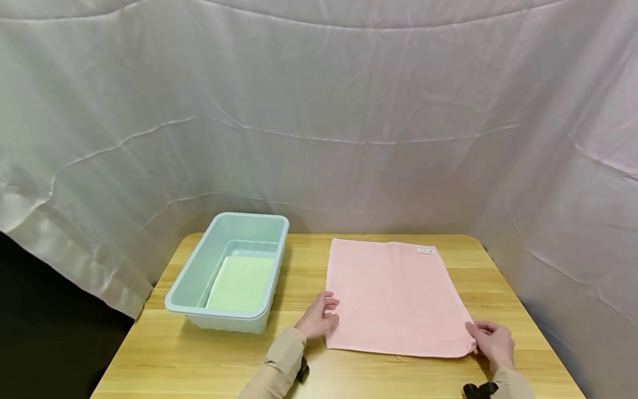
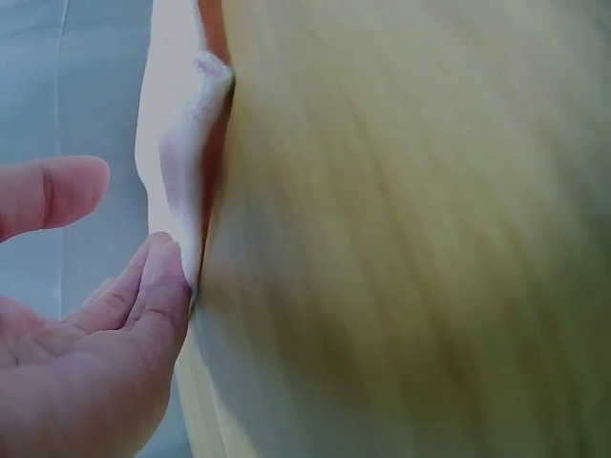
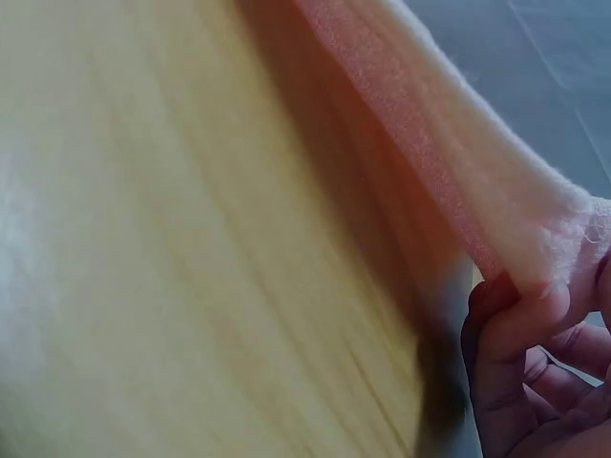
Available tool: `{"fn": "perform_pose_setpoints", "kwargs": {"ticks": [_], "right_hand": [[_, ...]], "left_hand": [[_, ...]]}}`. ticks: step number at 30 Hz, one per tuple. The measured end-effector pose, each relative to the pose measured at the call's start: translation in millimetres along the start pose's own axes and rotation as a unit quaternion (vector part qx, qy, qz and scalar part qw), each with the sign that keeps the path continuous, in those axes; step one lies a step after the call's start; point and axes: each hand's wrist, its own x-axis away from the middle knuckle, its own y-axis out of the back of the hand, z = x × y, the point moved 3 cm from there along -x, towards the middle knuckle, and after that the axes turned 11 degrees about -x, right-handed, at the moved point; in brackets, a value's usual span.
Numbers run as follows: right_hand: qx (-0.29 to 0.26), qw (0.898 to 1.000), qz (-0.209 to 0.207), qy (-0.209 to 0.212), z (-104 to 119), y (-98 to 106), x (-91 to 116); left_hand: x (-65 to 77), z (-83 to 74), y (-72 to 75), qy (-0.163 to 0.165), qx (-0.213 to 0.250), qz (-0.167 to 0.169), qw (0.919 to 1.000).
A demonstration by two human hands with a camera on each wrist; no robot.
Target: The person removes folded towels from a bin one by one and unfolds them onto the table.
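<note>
A pink towel (image 1: 391, 299) with a small white label (image 1: 425, 251) at its far right corner lies spread on the wooden table. My right hand (image 1: 493, 343) pinches the towel's near right corner; in the right wrist view that bunched corner (image 3: 558, 239) is lifted above the wood. At the near left side, my left hand (image 1: 319, 317) has its fingers at the towel's edge. The left wrist view shows the thumb (image 2: 72, 191) apart from the fingers (image 2: 158, 277), which touch the towel's border.
To the left stands a light green plastic tub (image 1: 184, 285) with a pale green flat sheet (image 1: 241, 282) on its bottom. Grey curtain cloth (image 1: 349, 111) hangs behind and beside the table (image 1: 189, 366).
</note>
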Motion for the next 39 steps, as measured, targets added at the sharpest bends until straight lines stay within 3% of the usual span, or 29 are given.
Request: {"fn": "perform_pose_setpoints", "kwargs": {"ticks": [5,11,13,18,22,30,39], "right_hand": [[0.054,0.998,-0.014,0.035,4,0,-2],[0.132,0.982,-0.086,0.104,21,-5,7],[0.129,0.982,-0.065,0.118,30,-15,13],[0.109,0.984,0.055,0.132,46,-51,26],[0.085,0.982,0.097,0.14,46,-71,27],[0.085,0.988,0.099,0.088,32,-80,26],[0.11,0.987,0.055,0.101,30,-70,22]], "left_hand": [[-0.4,-0.7,-0.5,0.003,-0.015,-0.004,0.9999],[1.2,-1.9,-1.0,0.005,-0.024,-0.004,0.9997],[1.8,-3.1,-0.4,0.004,-0.021,-0.004,0.9998],[1.8,-2.5,1.4,0.003,0.004,0.001,1.0],[-0.3,2.2,3.0,-0.002,0.007,-0.003,1.0],[0.4,6.1,9.0,-0.011,0.002,-0.035,0.9993],[-10.6,-1.3,-0.1,-0.017,-0.01,-0.014,0.9997]]}}
